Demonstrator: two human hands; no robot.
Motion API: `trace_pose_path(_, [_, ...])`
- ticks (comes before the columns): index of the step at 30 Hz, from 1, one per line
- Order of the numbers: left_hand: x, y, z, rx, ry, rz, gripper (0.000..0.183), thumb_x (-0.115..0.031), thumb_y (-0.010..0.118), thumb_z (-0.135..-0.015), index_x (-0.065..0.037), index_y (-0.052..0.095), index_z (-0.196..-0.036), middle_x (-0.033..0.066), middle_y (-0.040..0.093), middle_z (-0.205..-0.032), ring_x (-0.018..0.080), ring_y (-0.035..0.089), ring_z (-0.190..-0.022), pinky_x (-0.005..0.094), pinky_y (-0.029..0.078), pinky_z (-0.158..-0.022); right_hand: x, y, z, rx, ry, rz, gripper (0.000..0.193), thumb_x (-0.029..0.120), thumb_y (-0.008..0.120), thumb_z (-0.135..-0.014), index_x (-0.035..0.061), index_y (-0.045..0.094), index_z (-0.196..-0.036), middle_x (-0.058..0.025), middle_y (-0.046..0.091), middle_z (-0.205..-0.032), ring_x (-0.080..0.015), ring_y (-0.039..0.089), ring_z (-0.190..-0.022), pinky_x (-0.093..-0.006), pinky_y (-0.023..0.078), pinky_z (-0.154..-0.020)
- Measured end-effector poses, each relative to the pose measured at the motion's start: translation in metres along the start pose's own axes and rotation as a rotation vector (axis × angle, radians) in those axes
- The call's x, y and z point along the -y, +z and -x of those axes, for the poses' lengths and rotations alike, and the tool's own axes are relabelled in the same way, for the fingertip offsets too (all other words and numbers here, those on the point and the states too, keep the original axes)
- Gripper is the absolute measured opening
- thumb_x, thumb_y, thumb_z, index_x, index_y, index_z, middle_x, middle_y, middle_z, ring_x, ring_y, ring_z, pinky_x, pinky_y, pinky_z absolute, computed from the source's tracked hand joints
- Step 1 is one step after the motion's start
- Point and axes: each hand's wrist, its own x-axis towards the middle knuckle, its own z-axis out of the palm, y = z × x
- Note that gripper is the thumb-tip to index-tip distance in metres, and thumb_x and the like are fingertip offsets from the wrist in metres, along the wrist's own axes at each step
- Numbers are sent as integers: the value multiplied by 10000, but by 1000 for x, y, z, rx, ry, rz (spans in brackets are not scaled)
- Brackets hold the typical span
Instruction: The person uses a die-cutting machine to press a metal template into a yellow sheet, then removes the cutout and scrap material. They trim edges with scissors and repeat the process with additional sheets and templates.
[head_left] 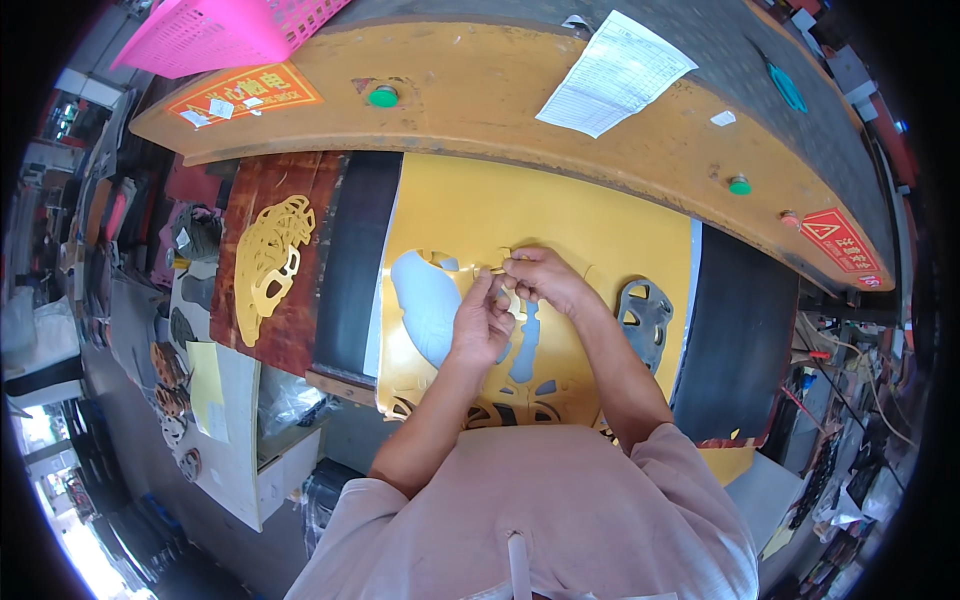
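Observation:
Over the middle of a yellow sheet (600, 220), my left hand (484, 322) and my right hand (545, 278) meet with fingertips pinched together. Between them is a small yellow cut piece (517, 305), partly hidden by the fingers. Curved openings in the sheet let a grey-blue layer (428, 305) show through, left of and below my hands. To the right of my right forearm lies a dark cutting die (645, 322) with several openings. More cut-out shapes line the sheet's near edge.
A pile of yellow cut pieces (268, 262) rests on a reddish-brown board (225, 300) at left. Across the far side runs an orange machine beam (450, 95) with green buttons (383, 96), carrying a pink basket (215, 35), a paper sheet (615, 75) and teal-handled snips (788, 88).

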Motion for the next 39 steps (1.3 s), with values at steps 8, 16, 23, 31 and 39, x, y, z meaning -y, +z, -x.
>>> trace_pose_path(8, [17,4,-18,-98,79,177,134,-294,686,-1068,-164,664,-1041,-73,714,-918,34,501,-578,212,403,-502,19,14,32,-594,-781,977,256,151,714,-914,80,771,-1153,-125,736,-1168,-318,663,-1105,-443,546,-958])
trace_pose_path(16, [18,-5,-22,-57,121,24,117,-288,691,-1066,-174,674,-1048,-80,554,-771,47,484,-572,229,392,-495,32,5,-16,-35,-712,1209,250,132,694,-893,116,807,-1116,-87,737,-1112,-315,682,-1078,-465,550,-948])
trace_pose_path(23, [21,-2,-17,-134,170,-71,111,-259,684,-1069,-154,679,-1033,-56,519,-739,71,517,-625,244,440,-538,45,16,-18,-11,-657,1302,136,104,718,-849,80,760,-976,-108,719,-978,-342,706,-1024,-464,564,-906])
trace_pose_path(31, [22,2,-22,-166,251,-83,104,-220,680,-1061,-146,665,-991,-47,605,-783,77,526,-634,255,474,-567,18,7,-42,-78,-744,1551,178,162,669,-888,21,713,-987,-189,722,-1040,-382,717,-992,-487,579,-873])
trace_pose_path(39, [22,4,-29,-55,216,-52,168,-232,637,-1073,-79,631,-1004,30,704,-925,154,726,-900,271,613,-774,34,14,44,-345,-819,938,120,160,673,-960,46,699,-984,-187,711,-1000,-378,699,-966,-459,576,-873])
